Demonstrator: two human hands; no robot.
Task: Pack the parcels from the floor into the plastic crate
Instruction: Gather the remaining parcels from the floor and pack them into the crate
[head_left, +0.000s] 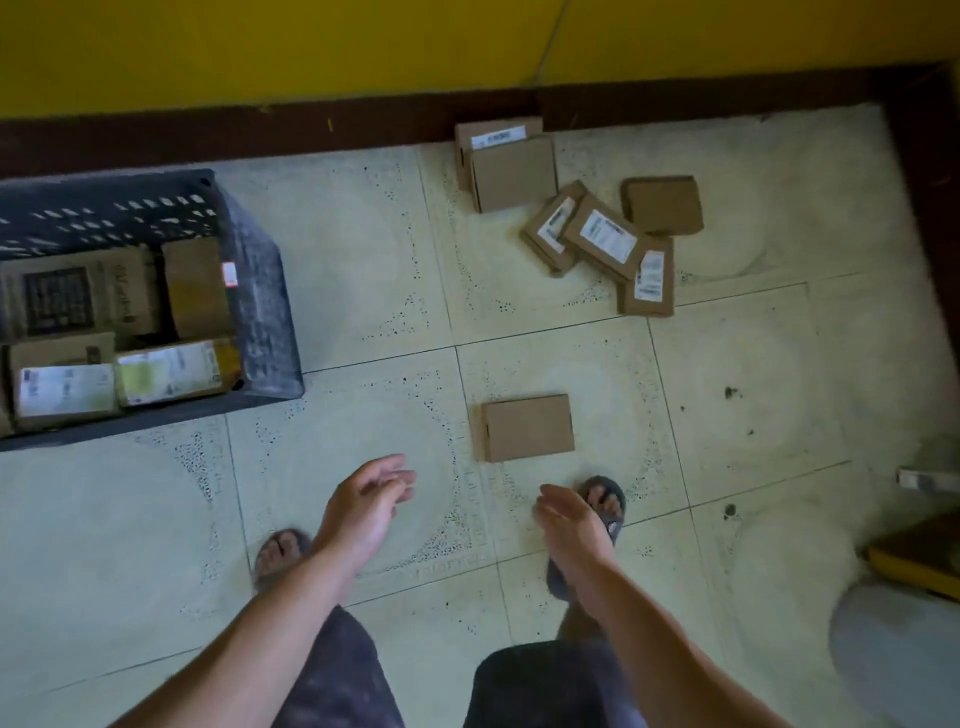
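Near the right foot (605, 501) lies one parcel (527, 427).

Dim, flat indoor light with a yellow-green cast and no hard shadows. Motion blur on the left hand (363, 506), fingertips smeared; the right hand (569, 525) is soft. The crate (260, 291), up-left of the left hand, is blurred and its labels are unreadable. The skirting (311, 130) beyond the hands bows from the wide-angle lens. The frame edge right of the right hand is smeared.
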